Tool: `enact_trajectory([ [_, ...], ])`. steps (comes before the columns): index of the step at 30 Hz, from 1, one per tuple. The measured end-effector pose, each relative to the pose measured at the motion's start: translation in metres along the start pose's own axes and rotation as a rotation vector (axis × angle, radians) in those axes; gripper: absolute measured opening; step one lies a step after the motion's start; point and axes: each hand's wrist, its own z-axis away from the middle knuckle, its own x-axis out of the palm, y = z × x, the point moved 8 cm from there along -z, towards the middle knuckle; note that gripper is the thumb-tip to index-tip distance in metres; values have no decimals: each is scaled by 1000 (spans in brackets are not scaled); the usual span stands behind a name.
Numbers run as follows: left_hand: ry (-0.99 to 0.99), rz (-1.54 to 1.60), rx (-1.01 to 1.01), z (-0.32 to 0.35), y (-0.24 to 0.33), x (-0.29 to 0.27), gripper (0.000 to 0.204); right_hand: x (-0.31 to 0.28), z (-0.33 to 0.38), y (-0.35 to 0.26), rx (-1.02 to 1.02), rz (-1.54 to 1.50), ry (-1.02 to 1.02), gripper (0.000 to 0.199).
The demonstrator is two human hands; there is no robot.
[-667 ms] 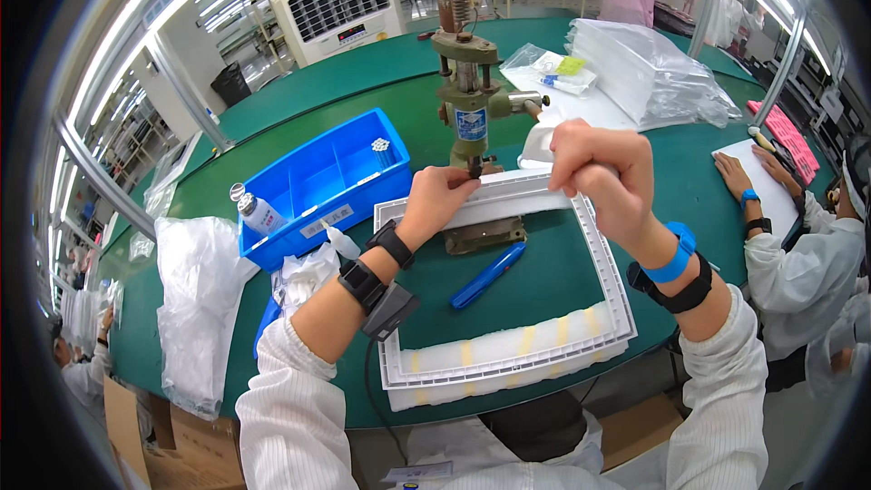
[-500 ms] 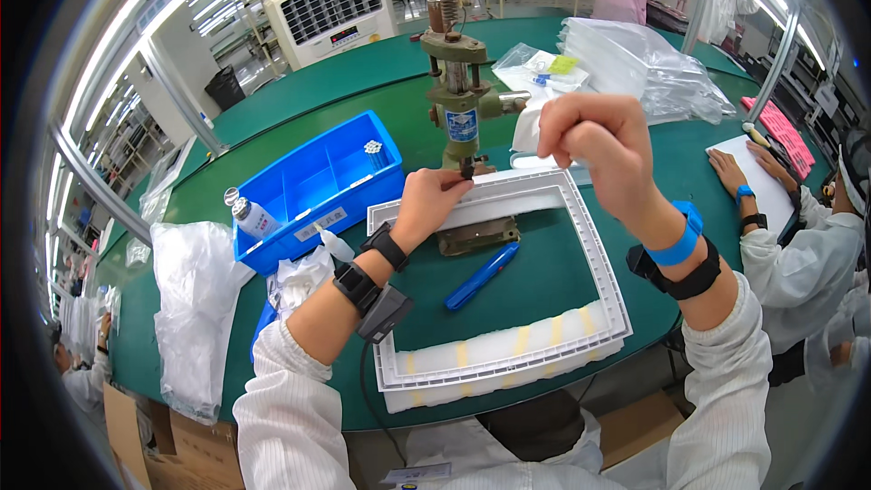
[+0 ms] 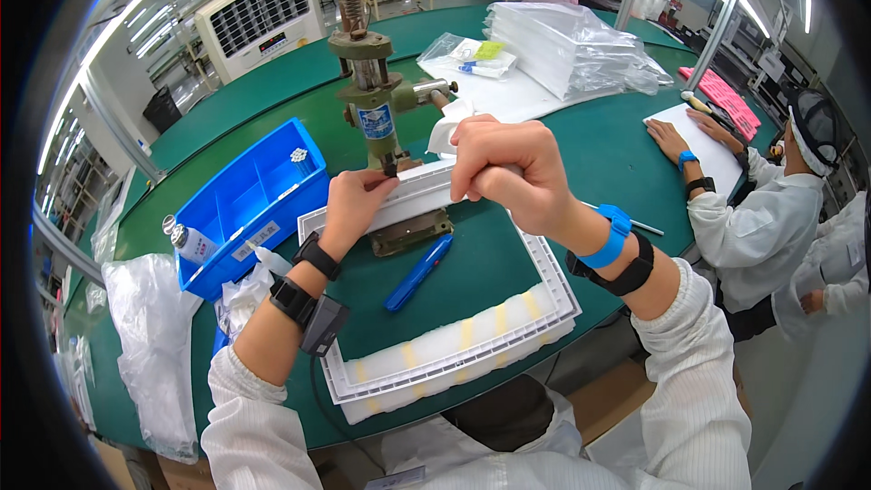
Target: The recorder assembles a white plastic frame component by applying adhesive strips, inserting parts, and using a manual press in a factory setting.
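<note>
My left hand is pinched at the dark lower tip of the green bench press; what lies between its fingertips is hidden. It sits over the far left part of a white rectangular plastic frame. My right hand is closed in a fist beside the press's side shaft, round what looks like the press lever, mostly hidden by the fingers. The frame's far side passes beneath the press tip, above a metal base block. White foam with yellow strips lines its near side. Inside its opening lies a blue marker pen.
A blue divided bin with a bottle stands left, near crumpled clear plastic. Bagged white sheets are stacked at the back right. Another person works at right on a white sheet. A cooler stands behind the table.
The whole view has swung, so the press, bin and frame appear farther left. My right fist has come lower relative to the press. My left hand stays at the press tip.
</note>
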Motion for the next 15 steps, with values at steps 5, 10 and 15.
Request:
enact_trajectory([
  [5, -12, -1, -17, 1, 1, -1, 28, -1, -3, -1, 7, 4, 21, 17],
  [10, -12, 17, -22, 0, -3, 0, 28, 4, 11, 3, -17, 26, -43, 16],
  [15, -29, 6, -45, 1, -5, 1, 29, 12, 21, 2, -61, 73, -130, 17],
])
